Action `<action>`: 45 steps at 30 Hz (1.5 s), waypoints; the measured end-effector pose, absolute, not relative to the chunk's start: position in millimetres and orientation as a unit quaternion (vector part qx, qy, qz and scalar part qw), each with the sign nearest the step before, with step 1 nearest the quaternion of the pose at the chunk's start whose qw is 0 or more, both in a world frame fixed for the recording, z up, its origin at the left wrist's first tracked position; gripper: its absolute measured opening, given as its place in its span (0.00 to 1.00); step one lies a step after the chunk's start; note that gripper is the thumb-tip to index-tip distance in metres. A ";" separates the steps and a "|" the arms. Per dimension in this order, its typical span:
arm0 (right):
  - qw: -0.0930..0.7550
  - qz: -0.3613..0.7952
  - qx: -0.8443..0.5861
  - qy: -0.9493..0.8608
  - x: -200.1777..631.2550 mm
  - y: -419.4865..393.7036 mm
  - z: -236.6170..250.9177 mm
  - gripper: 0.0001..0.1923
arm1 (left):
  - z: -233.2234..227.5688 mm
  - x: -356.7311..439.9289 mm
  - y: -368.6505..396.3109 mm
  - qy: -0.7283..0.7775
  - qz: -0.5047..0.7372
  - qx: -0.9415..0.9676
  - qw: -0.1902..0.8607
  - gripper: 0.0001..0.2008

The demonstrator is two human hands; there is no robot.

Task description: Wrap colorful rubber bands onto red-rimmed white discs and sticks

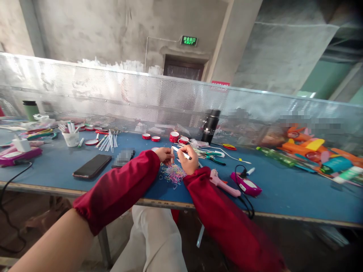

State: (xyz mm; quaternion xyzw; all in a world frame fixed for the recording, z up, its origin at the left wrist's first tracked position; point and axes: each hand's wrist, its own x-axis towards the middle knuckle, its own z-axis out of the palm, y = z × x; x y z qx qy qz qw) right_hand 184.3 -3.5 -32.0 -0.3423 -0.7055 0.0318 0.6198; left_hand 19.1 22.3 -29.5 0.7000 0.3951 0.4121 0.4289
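At our blue table [283, 194], just beyond a heap of colorful bands [174, 175], our right hand [189, 160] grips a white marker [181, 152] and our left hand [165, 155] pinches a tan stick [171, 154]; a loose pinch could let it turn, skewing marks.

The hands [164, 155] [189, 160] (both curled) sit close together.

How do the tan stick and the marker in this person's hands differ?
The tan stick is one plain colour; the marker is white with black ends. The stick stands nearly upright, while the marker slants. The left hand holds the stick, the right hand the marker. Both are slim.
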 end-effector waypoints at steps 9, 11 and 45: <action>0.629 0.020 -0.353 -0.692 184.3 -4.0 -30.9 0.06 | -27.5 20.9 14.7 0.385 0.431 0.701 0.416 0.17; 0.630 0.022 -0.354 -0.691 184.4 -5.1 -30.2 0.06 | -27.8 20.7 16.7 0.385 0.428 0.702 0.419 0.17; 0.619 0.029 -0.353 -0.701 183.8 -5.8 -30.2 0.06 | -19.1 20.6 2.5 0.373 0.410 0.709 0.436 0.16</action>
